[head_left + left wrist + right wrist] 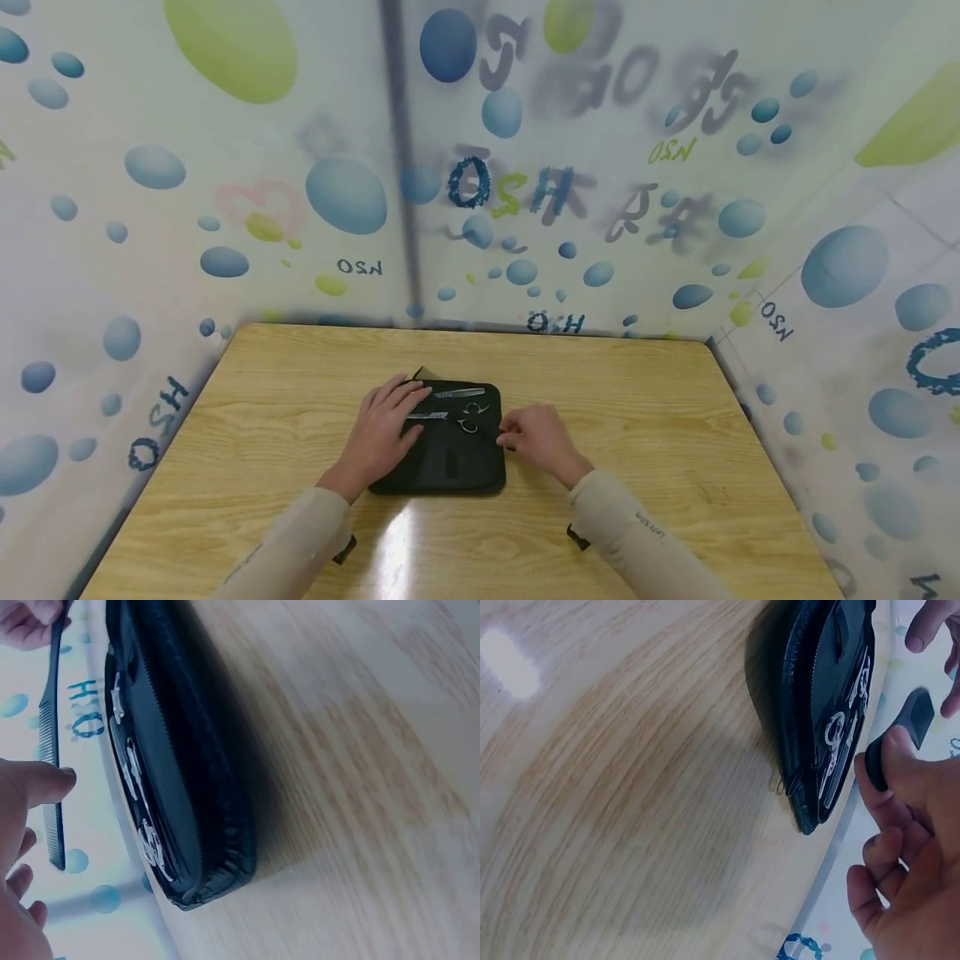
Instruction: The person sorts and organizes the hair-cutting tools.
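A black zip case [480, 475] lies on the table with silver scissors [468, 426] and a slim silver blade [461, 392] on its upper face. My right hand [542, 437], at the case's right edge, pinches the handle end of a black comb [51, 727] between thumb and index finger. In the right wrist view the comb [915, 720] is strongly foreshortened. My left hand [381, 429] hovers over the left part of the case, fingers spread and fairly straight. Its thumb [49, 782] overlaps the comb's teeth in the left wrist view.
The wooden table [637, 417] stretches around the case on every side. Behind it rises a pale wall [337, 125] with blue and green spots and letters. Dark straps [577, 537] show at both sleeves.
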Action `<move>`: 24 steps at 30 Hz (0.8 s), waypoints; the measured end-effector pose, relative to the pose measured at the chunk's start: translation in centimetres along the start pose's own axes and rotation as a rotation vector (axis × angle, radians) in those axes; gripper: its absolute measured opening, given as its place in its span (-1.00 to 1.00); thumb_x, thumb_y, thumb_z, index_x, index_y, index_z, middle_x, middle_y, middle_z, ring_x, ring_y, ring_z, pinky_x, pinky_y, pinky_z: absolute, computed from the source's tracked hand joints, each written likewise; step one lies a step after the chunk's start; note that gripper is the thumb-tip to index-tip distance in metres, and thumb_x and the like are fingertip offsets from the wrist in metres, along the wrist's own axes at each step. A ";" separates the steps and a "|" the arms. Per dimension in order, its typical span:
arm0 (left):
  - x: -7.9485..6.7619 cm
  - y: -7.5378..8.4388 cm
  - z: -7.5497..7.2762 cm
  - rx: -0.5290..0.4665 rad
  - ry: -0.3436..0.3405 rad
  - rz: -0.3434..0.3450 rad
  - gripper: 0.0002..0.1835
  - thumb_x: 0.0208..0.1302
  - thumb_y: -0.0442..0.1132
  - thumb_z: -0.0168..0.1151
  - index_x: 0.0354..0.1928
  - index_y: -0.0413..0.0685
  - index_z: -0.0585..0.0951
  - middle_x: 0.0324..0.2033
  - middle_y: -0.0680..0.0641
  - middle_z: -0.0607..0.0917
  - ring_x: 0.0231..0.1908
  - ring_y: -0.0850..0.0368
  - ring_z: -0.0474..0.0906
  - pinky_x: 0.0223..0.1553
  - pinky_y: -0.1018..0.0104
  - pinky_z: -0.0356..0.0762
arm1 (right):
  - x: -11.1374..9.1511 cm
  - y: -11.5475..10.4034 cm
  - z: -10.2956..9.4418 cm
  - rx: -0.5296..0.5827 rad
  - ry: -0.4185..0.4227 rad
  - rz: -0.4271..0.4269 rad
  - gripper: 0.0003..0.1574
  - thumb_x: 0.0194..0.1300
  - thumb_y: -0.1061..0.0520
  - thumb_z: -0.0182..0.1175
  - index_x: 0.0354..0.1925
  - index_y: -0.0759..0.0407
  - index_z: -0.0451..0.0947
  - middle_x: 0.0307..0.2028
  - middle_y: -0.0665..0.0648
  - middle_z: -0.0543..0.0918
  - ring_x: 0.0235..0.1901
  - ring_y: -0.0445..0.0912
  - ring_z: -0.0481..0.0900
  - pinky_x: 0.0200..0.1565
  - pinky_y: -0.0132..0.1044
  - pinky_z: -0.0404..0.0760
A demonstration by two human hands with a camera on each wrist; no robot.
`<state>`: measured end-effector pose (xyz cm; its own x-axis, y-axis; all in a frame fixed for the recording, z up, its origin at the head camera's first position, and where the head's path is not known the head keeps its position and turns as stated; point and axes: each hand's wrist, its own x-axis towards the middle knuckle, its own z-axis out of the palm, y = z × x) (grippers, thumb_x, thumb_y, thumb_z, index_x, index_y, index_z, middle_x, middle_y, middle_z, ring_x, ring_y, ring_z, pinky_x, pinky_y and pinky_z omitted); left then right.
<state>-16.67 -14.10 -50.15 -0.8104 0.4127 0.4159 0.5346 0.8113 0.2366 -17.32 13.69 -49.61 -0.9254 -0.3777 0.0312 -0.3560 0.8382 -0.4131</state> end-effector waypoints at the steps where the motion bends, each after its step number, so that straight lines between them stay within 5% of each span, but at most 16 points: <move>1: 0.0 0.0 0.1 0.021 0.012 0.025 -0.28 0.01 -0.22 0.53 0.28 0.01 0.50 0.24 -0.11 0.55 0.37 -0.12 0.31 0.27 -0.16 0.33 | 0.0 0.0 0.0 0.006 -0.015 -0.020 -0.88 0.18 0.04 0.38 -0.35 0.05 0.73 -0.53 -0.11 0.69 -0.51 -0.27 0.48 -0.06 -0.04 0.48; 6: -0.2 -0.4 0.7 0.109 0.058 0.147 -0.25 -0.07 -0.15 0.58 0.25 0.00 0.53 0.25 -0.10 0.54 0.33 -0.14 0.36 0.25 -0.11 0.35 | 0.1 -0.1 0.3 0.025 -0.067 -0.107 -0.85 0.19 0.03 0.37 -0.31 0.07 0.73 -0.48 -0.10 0.71 -0.49 -0.32 0.48 -0.22 -0.27 0.55; 14: -0.3 -0.3 1.1 0.062 0.095 0.279 -0.30 -0.16 -0.12 0.61 0.15 0.05 0.61 0.13 -0.06 0.64 0.30 -0.17 0.40 0.25 -0.11 0.35 | 0.1 -0.4 0.4 0.034 -0.139 -0.128 -0.85 0.20 0.02 0.37 -0.32 0.06 0.73 -0.46 -0.11 0.72 -0.47 -0.34 0.50 -0.29 -0.41 0.49; 24: -0.3 -0.2 1.7 0.034 0.074 0.289 -0.40 -0.18 -0.15 0.62 0.04 0.08 0.68 -0.06 0.00 0.70 0.23 -0.14 0.48 0.24 -0.09 0.35 | 0.3 -1.0 0.5 0.077 -0.221 -0.109 -0.80 0.23 0.00 0.34 -0.24 0.08 0.74 -0.37 -0.08 0.77 -0.44 -0.37 0.56 -0.31 -0.47 0.55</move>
<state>-16.93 -13.65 -51.83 -0.6057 0.5983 0.5246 0.7312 0.6785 0.0704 -17.17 12.58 -49.63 -0.8280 -0.5483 -0.1171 -0.4334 0.7584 -0.4868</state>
